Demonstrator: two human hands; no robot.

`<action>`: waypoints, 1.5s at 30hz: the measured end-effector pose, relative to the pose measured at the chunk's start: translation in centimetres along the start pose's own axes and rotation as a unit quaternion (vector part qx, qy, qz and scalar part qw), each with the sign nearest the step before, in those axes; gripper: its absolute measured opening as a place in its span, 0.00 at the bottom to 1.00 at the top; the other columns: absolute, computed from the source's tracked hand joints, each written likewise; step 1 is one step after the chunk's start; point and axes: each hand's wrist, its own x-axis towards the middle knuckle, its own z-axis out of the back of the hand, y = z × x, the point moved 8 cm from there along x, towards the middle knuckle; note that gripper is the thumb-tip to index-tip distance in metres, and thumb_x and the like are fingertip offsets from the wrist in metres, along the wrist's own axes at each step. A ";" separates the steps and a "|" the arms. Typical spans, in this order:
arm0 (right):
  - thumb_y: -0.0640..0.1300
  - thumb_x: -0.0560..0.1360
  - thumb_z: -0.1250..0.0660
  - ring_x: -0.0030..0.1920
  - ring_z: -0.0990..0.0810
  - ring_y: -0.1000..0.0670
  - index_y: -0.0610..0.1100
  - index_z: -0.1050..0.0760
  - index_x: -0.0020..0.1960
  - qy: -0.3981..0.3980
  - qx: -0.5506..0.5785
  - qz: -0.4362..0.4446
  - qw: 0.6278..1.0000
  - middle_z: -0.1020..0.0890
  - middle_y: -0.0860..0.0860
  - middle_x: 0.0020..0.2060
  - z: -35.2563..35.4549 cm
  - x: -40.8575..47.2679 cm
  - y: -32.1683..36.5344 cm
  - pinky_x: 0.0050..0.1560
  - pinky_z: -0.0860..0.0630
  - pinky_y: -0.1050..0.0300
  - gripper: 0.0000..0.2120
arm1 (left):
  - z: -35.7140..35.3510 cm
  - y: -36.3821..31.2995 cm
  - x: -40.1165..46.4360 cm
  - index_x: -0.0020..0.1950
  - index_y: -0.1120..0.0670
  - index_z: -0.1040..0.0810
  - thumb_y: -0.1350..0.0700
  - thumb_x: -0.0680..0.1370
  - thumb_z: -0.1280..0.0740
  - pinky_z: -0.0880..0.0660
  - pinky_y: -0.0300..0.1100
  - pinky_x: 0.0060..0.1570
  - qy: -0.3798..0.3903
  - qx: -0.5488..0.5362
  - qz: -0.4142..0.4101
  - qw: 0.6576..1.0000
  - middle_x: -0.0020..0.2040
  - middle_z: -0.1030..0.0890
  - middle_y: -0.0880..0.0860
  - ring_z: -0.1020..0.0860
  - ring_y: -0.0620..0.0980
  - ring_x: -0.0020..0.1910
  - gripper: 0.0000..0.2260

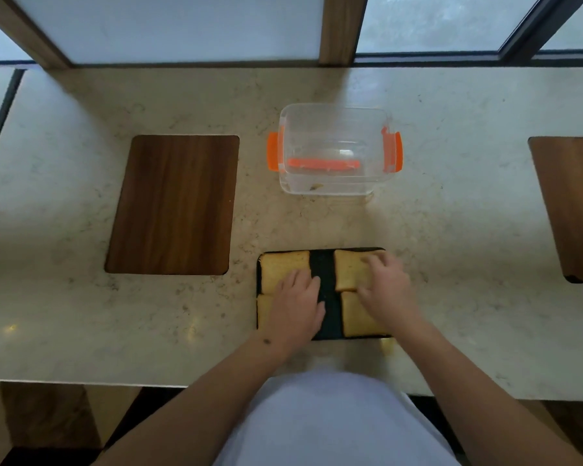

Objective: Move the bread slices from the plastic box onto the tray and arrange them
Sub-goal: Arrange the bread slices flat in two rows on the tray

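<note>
A black tray [321,268] lies on the counter near its front edge. Several golden bread slices lie flat on it in two columns: far left slice [281,268], far right slice [350,270], near right slice [359,320], and a near left slice [262,309] mostly hidden. My left hand [297,306] rests palm down over the left slices, fingers apart. My right hand [386,285] lies on the far right slice, fingers spread and touching it. The clear plastic box [334,183] with orange clips stands behind the tray and holds only a crumb.
A dark wooden board [172,205] lies to the left of the box and tray. Another wooden board [572,203] lies at the right edge. A window frame runs along the back of the marble counter [451,230].
</note>
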 end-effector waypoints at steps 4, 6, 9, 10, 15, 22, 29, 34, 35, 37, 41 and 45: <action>0.52 0.71 0.25 0.56 0.24 0.47 0.45 0.26 0.65 0.044 0.068 -0.113 0.990 0.25 0.46 0.59 1.2 -0.3 -8.2 0.55 0.23 0.49 0.26 | -0.5 -2.0 1.2 0.66 0.59 0.25 0.53 0.81 0.35 0.29 0.46 0.62 0.000 -0.088 0.038 0.995 0.60 0.21 0.55 0.27 0.53 0.61 0.16; 0.51 0.71 0.24 0.48 0.22 0.50 0.45 0.22 0.61 0.052 0.082 -0.106 0.990 0.23 0.47 0.55 1.5 -0.5 -9.5 0.49 0.24 0.53 0.22 | -0.3 -2.4 2.0 0.63 0.59 0.23 0.53 0.80 0.34 0.27 0.46 0.59 -0.010 -0.077 0.050 0.996 0.57 0.20 0.55 0.25 0.53 0.58 0.14; 0.50 0.71 0.24 0.41 0.22 0.54 0.47 0.19 0.56 0.058 0.083 -0.067 0.993 0.21 0.50 0.48 1.5 -0.8 -9.4 0.44 0.24 0.56 0.15 | -0.3 -2.7 2.4 0.62 0.58 0.22 0.54 0.79 0.33 0.26 0.44 0.53 -0.019 -0.096 0.076 0.992 0.53 0.19 0.54 0.23 0.52 0.54 0.13; 0.51 0.71 0.25 0.40 0.22 0.55 0.48 0.19 0.54 0.060 0.085 -0.058 0.993 0.21 0.51 0.47 1.3 -0.9 -9.2 0.42 0.25 0.57 0.14 | -0.6 -2.6 2.4 0.63 0.58 0.23 0.55 0.79 0.32 0.25 0.44 0.52 -0.012 -0.120 0.097 0.988 0.53 0.19 0.54 0.22 0.52 0.53 0.14; 0.54 0.71 0.25 0.41 0.23 0.54 0.49 0.20 0.53 0.059 0.099 -0.049 0.992 0.24 0.55 0.42 -0.2 -0.6 -8.1 0.40 0.28 0.58 0.14 | -2.5 -1.6 1.5 0.73 0.57 0.30 0.56 0.78 0.30 0.26 0.40 0.46 0.022 -0.254 0.226 0.940 0.57 0.20 0.53 0.24 0.44 0.46 0.23; 0.55 0.73 0.27 0.43 0.24 0.52 0.49 0.21 0.53 0.049 0.086 -0.060 0.993 0.23 0.54 0.42 -0.5 -0.3 -8.4 0.41 0.23 0.52 0.14 | -3.6 -1.4 1.5 0.67 0.57 0.26 0.52 0.76 0.27 0.28 0.38 0.36 0.050 -0.250 0.274 0.927 0.44 0.21 0.47 0.23 0.43 0.41 0.21; 0.54 0.73 0.28 0.40 0.25 0.54 0.49 0.21 0.50 0.028 0.092 -0.061 0.994 0.24 0.57 0.38 -0.3 -0.2 -8.4 0.34 0.29 0.57 0.11 | -3.2 -1.5 1.9 0.59 0.57 0.20 0.51 0.77 0.28 0.21 0.43 0.41 0.023 -0.227 0.281 0.932 0.43 0.17 0.50 0.19 0.46 0.40 0.14; 0.54 0.76 0.31 0.42 0.24 0.52 0.49 0.20 0.52 0.034 0.057 -0.057 0.996 0.24 0.56 0.41 -0.6 -0.2 -8.1 0.40 0.24 0.52 0.11 | -3.3 -1.6 2.0 0.51 0.55 0.17 0.46 0.76 0.28 0.26 0.39 0.34 0.026 -0.218 0.294 0.930 0.39 0.17 0.50 0.19 0.46 0.37 0.13; 0.54 0.76 0.32 0.42 0.24 0.53 0.49 0.20 0.53 0.036 0.052 -0.051 0.997 0.24 0.56 0.41 -0.7 -0.3 -8.0 0.39 0.26 0.53 0.11 | -3.5 -1.6 2.0 0.49 0.55 0.16 0.46 0.76 0.28 0.25 0.41 0.35 0.032 -0.222 0.297 0.928 0.38 0.16 0.50 0.18 0.46 0.36 0.13; 0.54 0.77 0.33 0.41 0.25 0.53 0.48 0.20 0.53 0.044 0.046 -0.040 0.997 0.25 0.55 0.41 -0.8 -0.3 -7.8 0.38 0.28 0.55 0.11 | -3.7 -1.6 2.1 0.47 0.55 0.15 0.45 0.77 0.29 0.19 0.47 0.40 0.040 -0.240 0.307 0.920 0.37 0.16 0.50 0.18 0.48 0.36 0.13; 0.54 0.77 0.33 0.40 0.23 0.50 0.48 0.22 0.48 0.056 0.006 -0.017 0.998 0.23 0.53 0.40 -0.4 -0.2 -7.4 0.37 0.26 0.53 0.09 | -4.0 -1.4 2.1 0.40 0.55 0.17 0.46 0.79 0.31 0.18 0.54 0.46 0.043 -0.268 0.325 0.906 0.36 0.15 0.54 0.17 0.52 0.35 0.14; 0.54 0.76 0.31 0.39 0.24 0.49 0.47 0.26 0.46 0.040 0.010 -0.021 0.999 0.22 0.52 0.39 0.3 0.1 -7.5 0.35 0.32 0.54 0.11 | -4.0 -1.3 2.2 0.38 0.54 0.17 0.46 0.78 0.31 0.18 0.53 0.45 0.046 -0.267 0.328 0.905 0.35 0.15 0.53 0.17 0.51 0.35 0.15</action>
